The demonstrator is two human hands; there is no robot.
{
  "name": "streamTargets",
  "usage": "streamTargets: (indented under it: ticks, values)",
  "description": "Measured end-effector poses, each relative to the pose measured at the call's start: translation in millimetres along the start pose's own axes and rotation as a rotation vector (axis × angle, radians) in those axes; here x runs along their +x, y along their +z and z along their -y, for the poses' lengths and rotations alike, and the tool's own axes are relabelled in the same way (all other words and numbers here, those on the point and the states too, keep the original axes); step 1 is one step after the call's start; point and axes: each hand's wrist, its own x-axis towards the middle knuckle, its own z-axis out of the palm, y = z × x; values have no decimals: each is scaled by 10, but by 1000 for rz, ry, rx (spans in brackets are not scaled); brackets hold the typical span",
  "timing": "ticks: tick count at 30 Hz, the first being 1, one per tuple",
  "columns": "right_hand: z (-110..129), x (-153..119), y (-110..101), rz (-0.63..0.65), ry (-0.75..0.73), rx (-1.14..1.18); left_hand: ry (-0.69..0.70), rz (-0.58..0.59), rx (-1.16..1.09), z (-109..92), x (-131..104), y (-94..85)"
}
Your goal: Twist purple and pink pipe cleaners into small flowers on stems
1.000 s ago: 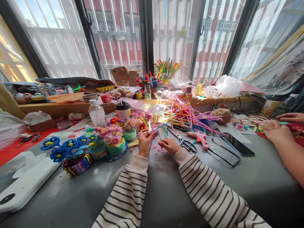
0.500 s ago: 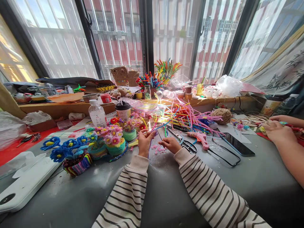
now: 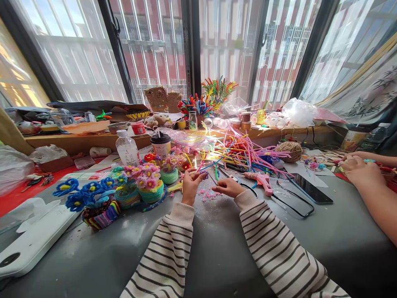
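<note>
Pinched in my left hand [image 3: 190, 185] is a small purple pipe cleaner piece [image 3: 204, 174], curled beyond the thumb and fingertips. My right hand [image 3: 228, 187], fingers closed, grips a thin dark rod [image 3: 212, 179] that slants up toward the purple piece; whether the two touch I cannot tell. Below and between the hands, pink fuzz scraps [image 3: 207, 194] are scattered on the grey tabletop [image 3: 214, 252]. Black-handled scissors [image 3: 248, 188] lie partly hidden behind my right hand.
Pipe-cleaner flowers in pots [image 3: 151, 190] stand to the left, beside a blue-flower pot [image 3: 101, 213]. A pink glue gun [image 3: 263, 182] and a phone [image 3: 308, 188] lie right. Loose pipe cleaners [image 3: 245, 149] pile behind. Another person's hands [image 3: 362, 171] work at far right.
My right hand has moved a little right and the rod with it. The purple strand that hung along my left hand now shows as a curled piece at the fingertips.
</note>
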Motion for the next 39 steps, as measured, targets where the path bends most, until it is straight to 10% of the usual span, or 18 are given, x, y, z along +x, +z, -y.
streamTargets:
  ticks: [18,25,39]
  values:
    - [-68,-15,-63,-48,6,-43,-23,3,48,-6,-16,0]
    - [-40,115,116,-362,100,249,-53,151,65,4,-25,18]
    - [14,100,80,-496,228,646,26,92,109,-62,-61,32]
